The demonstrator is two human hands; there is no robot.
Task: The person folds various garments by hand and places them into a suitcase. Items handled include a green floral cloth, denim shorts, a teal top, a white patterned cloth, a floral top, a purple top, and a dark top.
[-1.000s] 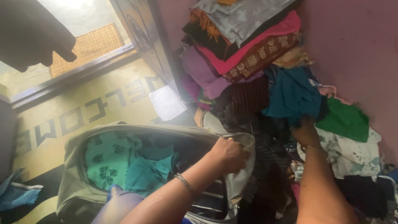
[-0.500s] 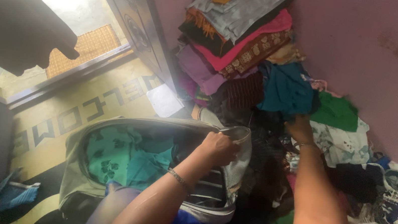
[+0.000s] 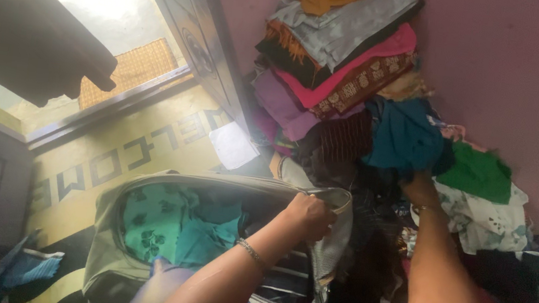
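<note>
Teal cloth (image 3: 407, 137) sits at the top of the loose heap of clothes (image 3: 480, 218), directly at 12 o'clock from my right hand (image 3: 421, 189). That hand reaches up into the lower edge of the teal piece; the fingers are buried in the fabric, so I cannot tell how far they have closed or whether they have a real hold yet. Contact looks likely, a grip unconfirmed.

Left hand (image 3: 308, 216) is curled tight over the rim of the grey bag (image 3: 142, 187), at the rim's 3 o'clock end, holding the mouth open. Inside the bag lies a green leaf-print garment (image 3: 151, 223), at about 9 o'clock from the left hand.

Key relation: the teal cloth lies at roughly 1 o'clock from the bag mouth, with the right hand between the two and clearly the nearer hand; the left is occupied with the rim. The teal piece hangs crumpled, its long axis running about 11 to 5 o'clock, drooping toward my right wrist.

Surroundings: a folded stack (image 3: 341, 44) of grey, pink, brown and purple cloth leans against the pink wall (image 3: 519, 72) at 11 o'clock from the teal piece. A green cloth (image 3: 479, 174) lies just beside it at 3 o'clock. A yellow doormat (image 3: 126, 147) lies under the bag.
</note>
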